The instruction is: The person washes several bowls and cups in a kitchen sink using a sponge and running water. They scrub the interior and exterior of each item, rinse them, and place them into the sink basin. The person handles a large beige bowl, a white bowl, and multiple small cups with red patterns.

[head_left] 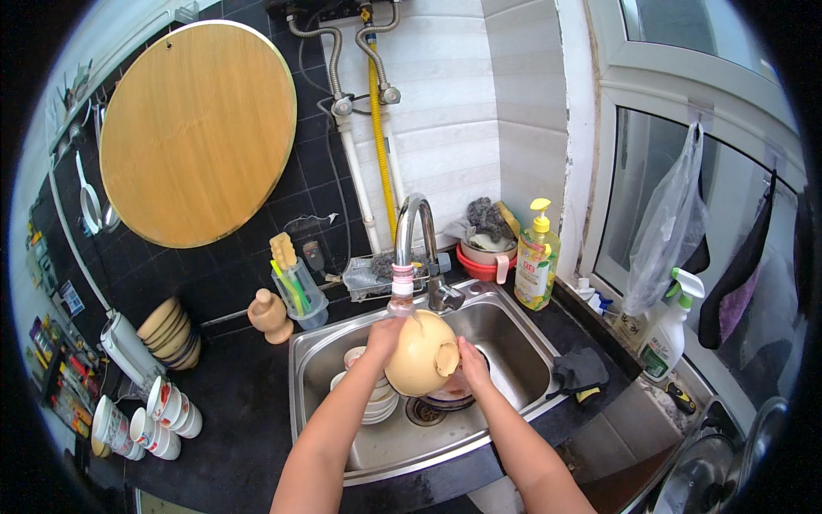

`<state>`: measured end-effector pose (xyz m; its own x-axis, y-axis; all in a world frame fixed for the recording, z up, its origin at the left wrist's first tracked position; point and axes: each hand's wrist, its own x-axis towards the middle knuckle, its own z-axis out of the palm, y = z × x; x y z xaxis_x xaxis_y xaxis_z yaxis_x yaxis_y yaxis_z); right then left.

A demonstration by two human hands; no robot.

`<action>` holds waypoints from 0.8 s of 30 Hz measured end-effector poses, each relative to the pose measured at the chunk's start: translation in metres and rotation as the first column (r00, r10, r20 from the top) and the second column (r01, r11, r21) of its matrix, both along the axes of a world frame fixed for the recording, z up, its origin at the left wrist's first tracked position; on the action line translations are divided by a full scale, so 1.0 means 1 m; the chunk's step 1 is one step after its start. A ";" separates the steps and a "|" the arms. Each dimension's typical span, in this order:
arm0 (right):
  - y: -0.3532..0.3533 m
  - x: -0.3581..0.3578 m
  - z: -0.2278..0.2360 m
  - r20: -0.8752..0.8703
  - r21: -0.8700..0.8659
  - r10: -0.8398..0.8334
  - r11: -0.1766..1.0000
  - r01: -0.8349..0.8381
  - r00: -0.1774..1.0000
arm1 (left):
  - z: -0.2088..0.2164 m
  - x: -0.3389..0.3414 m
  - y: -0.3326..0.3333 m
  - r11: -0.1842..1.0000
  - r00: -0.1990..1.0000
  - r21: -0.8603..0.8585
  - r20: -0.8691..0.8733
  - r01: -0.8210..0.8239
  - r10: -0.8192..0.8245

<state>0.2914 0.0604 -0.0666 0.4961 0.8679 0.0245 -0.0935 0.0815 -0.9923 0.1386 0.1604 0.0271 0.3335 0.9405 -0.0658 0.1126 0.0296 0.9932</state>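
A pale yellow bowl [414,358] is tilted over the sink [306,362], its underside and round foot facing up toward me. Gripping its upper left edge is my left hand [384,336], with the fingertips partly hidden. My right hand [472,363] closes on the opposite side, beside the foot. The chrome faucet [404,236] arches right above the bowl, and water seems to run from its pink-banded spout onto it. Below, a stack of white bowls [381,407] stands at the left of the basin. Another dish [451,396] is partly covered by the held bowl.
Stacked yellow bowls [169,334], patterned white cups [157,433] and a wooden mortar [270,317] stand on the left counter. A soap bottle [537,264] and a red basin [486,267] stand behind the sink. At right are a dark cloth [580,370] and a spray bottle [670,330].
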 end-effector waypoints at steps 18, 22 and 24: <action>-0.003 0.005 -0.001 -0.477 0.055 0.180 0.983 -0.175 0.860 | -0.045 -0.046 -0.061 0.934 0.799 -0.247 0.488 -0.259 0.351; -0.001 0.015 -0.011 -0.610 0.067 0.064 0.997 -0.029 0.790 | -0.073 -0.034 -0.059 0.945 0.839 -0.120 0.437 -0.304 0.325; -0.006 0.016 -0.002 -0.630 0.027 -0.017 0.999 0.044 0.776 | -0.064 -0.031 -0.072 0.953 0.873 -0.066 0.387 -0.295 0.297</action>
